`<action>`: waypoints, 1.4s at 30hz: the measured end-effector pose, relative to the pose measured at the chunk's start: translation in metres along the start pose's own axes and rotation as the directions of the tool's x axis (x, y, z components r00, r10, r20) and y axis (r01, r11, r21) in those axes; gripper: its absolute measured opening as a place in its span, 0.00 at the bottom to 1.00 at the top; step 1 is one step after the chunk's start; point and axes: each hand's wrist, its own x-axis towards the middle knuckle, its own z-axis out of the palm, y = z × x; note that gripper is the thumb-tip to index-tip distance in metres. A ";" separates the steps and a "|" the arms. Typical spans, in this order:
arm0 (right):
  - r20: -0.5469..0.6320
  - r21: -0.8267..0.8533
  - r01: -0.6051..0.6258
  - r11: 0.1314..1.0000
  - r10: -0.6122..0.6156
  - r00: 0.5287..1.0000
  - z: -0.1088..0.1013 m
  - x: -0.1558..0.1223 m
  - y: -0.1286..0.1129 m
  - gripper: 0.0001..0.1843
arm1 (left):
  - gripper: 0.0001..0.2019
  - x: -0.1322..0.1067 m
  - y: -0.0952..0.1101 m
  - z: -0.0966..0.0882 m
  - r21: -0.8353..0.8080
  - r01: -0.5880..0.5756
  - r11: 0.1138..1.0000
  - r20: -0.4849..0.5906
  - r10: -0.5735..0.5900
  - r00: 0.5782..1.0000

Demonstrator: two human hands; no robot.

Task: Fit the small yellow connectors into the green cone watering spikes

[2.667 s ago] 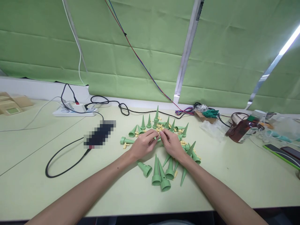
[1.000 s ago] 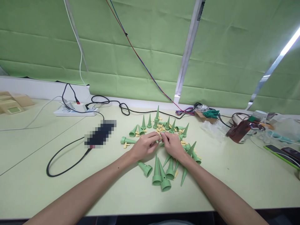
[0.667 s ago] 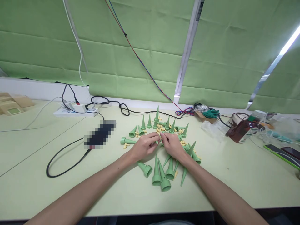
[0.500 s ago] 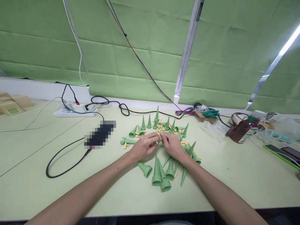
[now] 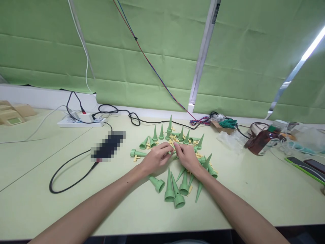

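My left hand [image 5: 156, 158] and my right hand [image 5: 187, 156] meet fingertip to fingertip over the middle of a scatter of green plastic cones [image 5: 175, 193] and small yellow pieces [image 5: 173, 138] on the pale green table [image 5: 76, 200]. Both hands have their fingers pinched together around something small between them, mostly hidden; a bit of green shows at my left fingers. Several cones lie on their sides near my wrists, others stand upright behind my fingers.
A white power strip [image 5: 80, 120] with black cables sits at back left, beside a blurred dark object [image 5: 108, 146]. A brown bottle [image 5: 261, 141], clear bags and phones [image 5: 308, 165] lie at right. Green blinds hang behind.
Almost nothing differs. My fingertips have stayed pinched together over the pile, shifting only slightly.
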 end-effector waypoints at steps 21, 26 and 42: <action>0.010 0.035 -0.012 0.999 0.011 1.000 0.000 -0.002 -0.006 0.30 | 0.12 0.008 -0.035 -0.016 -0.238 0.616 0.751 -0.050 -0.642 0.765; 0.023 0.045 -0.007 0.999 0.006 1.000 0.001 -0.003 -0.008 0.30 | 0.12 0.008 -0.036 -0.015 -0.212 0.604 0.768 -0.007 -0.619 0.785; 0.069 -0.005 0.023 1.000 -0.022 0.997 0.007 -0.007 -0.012 0.27 | 0.09 0.032 -0.045 -0.033 0.149 0.528 0.836 -0.047 -0.527 0.849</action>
